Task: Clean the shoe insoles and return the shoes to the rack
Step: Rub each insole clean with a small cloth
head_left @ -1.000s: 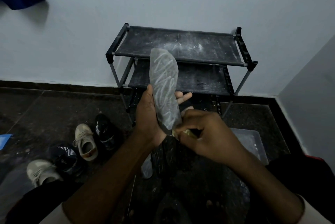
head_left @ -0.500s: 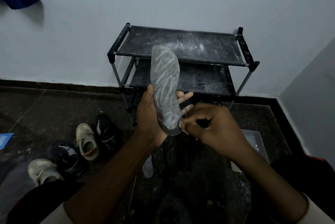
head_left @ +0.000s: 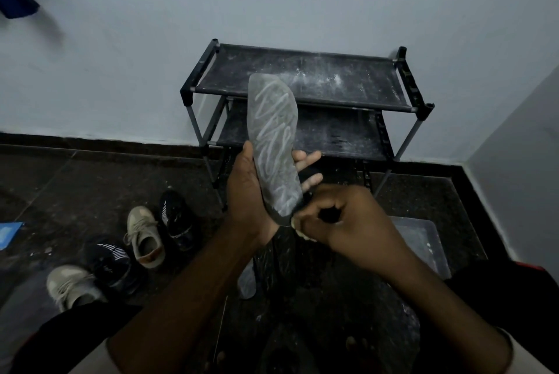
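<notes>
The left hand (head_left: 248, 189) grips the insole (head_left: 273, 143) upright, fingers behind it, so its streaked face is free for the right hand (head_left: 348, 222). This hand pinches a small pale wiping piece (head_left: 302, 233) at the heel end.

- the dark floor (head_left: 90, 186) bears a black two-tier rack (head_left: 193, 92) against the wall — both tiers streaked with white powder;
- left of it, four shoes: a beige shoe (head_left: 145, 237) just beside a black shoe (head_left: 175, 216); nearer, a striped black shoe (head_left: 109, 261) and a second beige shoe (head_left: 69, 286);
- a grey insole (head_left: 246, 281) lies mid-floor; a clear tub (head_left: 423, 240) sits at right.
</notes>
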